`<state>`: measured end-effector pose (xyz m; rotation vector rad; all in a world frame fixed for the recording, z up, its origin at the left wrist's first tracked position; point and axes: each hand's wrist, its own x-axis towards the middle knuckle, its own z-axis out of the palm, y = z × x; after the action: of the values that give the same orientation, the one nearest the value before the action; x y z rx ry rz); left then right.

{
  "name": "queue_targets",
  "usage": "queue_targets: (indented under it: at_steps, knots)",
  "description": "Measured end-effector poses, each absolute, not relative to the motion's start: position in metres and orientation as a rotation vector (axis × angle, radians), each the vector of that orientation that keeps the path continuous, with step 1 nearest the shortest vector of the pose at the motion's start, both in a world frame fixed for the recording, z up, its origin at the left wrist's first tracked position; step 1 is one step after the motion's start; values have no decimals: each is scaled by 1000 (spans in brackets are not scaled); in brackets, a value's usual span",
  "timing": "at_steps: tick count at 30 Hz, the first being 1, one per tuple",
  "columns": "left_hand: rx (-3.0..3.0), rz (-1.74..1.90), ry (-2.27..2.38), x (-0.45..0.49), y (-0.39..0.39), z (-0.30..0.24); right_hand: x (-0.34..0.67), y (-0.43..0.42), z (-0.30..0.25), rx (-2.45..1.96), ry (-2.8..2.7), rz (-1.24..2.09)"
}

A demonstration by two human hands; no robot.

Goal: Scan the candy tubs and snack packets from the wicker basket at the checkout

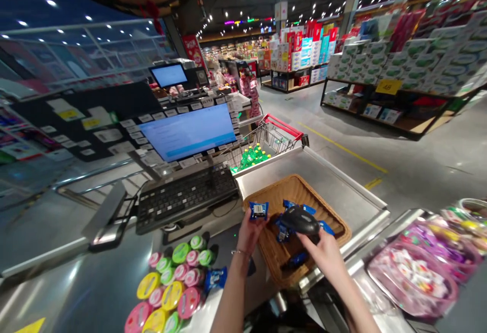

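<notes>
1. At near left, on the counter: lidded tubs point(173, 295) in pink, green and yellow, with a loose packet point(216, 278), blue, just beside on the right.
2. To the right, with the right hand point(325, 249): gripping a black scanner point(300, 220) over the basket, with fingers mostly hidden beneath.
3. With the left hand point(255, 225): pinching a held packet point(258, 210), also blue, above the basket's left edge, with the pale label facing up.
4. Beneath both: wicker basket point(323, 201), with more blue packets point(298, 259) lying inside, partly covered from view.
5. Judged from this: apparently scanning, with one packet raised for reading. Impossible to tell if already read.
6. Next, seemingly called for: bringing scanner and label face to face, without creasing the wrapper.
7. Beyond, at left: keyboard point(186, 196), then lit monitor point(190, 130), too blurred to read.
8. Farther: cart point(283, 126) with green bottles point(253, 155).
9. Far right: stacked boxes point(411, 64).
</notes>
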<state>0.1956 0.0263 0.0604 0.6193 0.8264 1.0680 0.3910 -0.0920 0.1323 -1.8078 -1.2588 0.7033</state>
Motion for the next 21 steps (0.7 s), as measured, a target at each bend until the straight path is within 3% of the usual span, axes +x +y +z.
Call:
queue_targets:
  at_steps: [21]
  knots:
    - [504,1110,741,156,-6,62,336,-107,147,-1846,-1552,624]
